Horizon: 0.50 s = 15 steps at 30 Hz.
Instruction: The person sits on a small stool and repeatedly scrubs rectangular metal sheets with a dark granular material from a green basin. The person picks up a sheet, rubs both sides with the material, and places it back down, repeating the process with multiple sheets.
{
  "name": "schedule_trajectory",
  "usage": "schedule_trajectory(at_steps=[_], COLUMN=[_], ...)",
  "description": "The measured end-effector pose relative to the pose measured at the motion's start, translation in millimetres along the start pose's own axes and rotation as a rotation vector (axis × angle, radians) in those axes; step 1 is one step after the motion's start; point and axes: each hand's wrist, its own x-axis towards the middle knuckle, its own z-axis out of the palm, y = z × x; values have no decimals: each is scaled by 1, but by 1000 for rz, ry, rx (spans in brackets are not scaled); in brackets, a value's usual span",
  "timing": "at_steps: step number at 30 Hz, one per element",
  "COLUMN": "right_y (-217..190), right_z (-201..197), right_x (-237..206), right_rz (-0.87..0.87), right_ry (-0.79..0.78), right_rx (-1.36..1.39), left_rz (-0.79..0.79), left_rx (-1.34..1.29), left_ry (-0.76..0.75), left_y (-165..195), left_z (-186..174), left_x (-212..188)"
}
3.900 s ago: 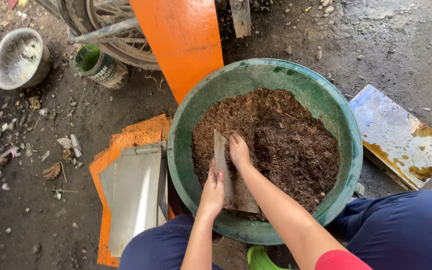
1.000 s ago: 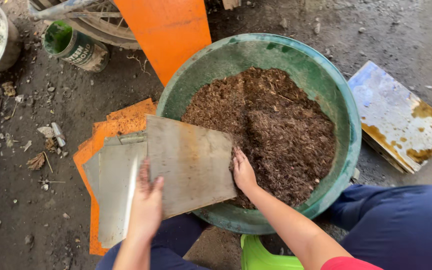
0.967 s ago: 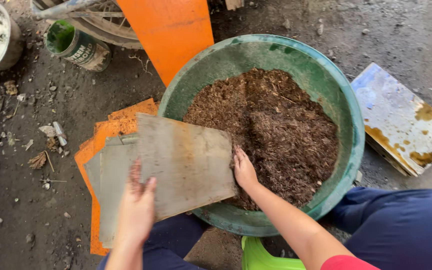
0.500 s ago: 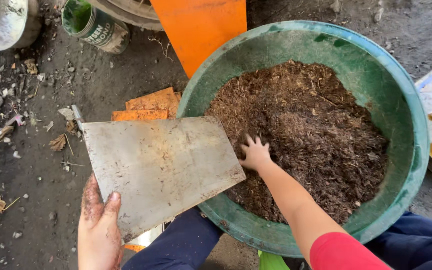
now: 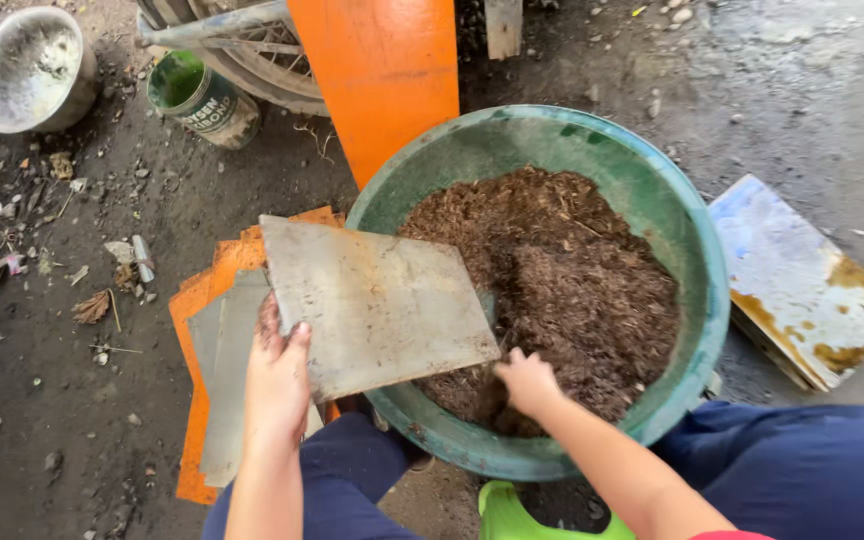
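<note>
Left hand (image 5: pixel 277 365) pinches one edge of the grey metal sheet (image 5: pixel 377 305); right hand (image 5: pixel 527 382) digs loosely curled, holding nothing visible, into brown mulch (image 5: pixel 562 280) — the tilted sheet could slip, spilling over the green basin's (image 5: pixel 697 260) rim.

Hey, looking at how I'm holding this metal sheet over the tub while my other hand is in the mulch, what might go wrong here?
The left hand grips the grey metal sheet by one edge only, so it could tip or slip, and that bare edge may cut the palm. The sheet overhangs the green tub close to the right hand, which is down in the brown mulch and could get struck. Coarse fibres might prick bare fingers.
</note>
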Motion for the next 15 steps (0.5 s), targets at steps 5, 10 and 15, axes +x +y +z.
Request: schedule_trajectory(at_steps=[5, 10, 15], right_y=[98, 138, 69], right_z=[-76, -143, -127], right_x=[-28, -54, -54], right_rz=[385, 461, 203], right_ry=[190, 300, 291], right_rx=[385, 495, 450], left_rz=[15, -67, -315], left_rx=[-37, -234, -241], left_ry=[-48, -92, -106], left_y=[-44, -114, -197], left_z=[42, 98, 136], left_x=[-13, -26, -41])
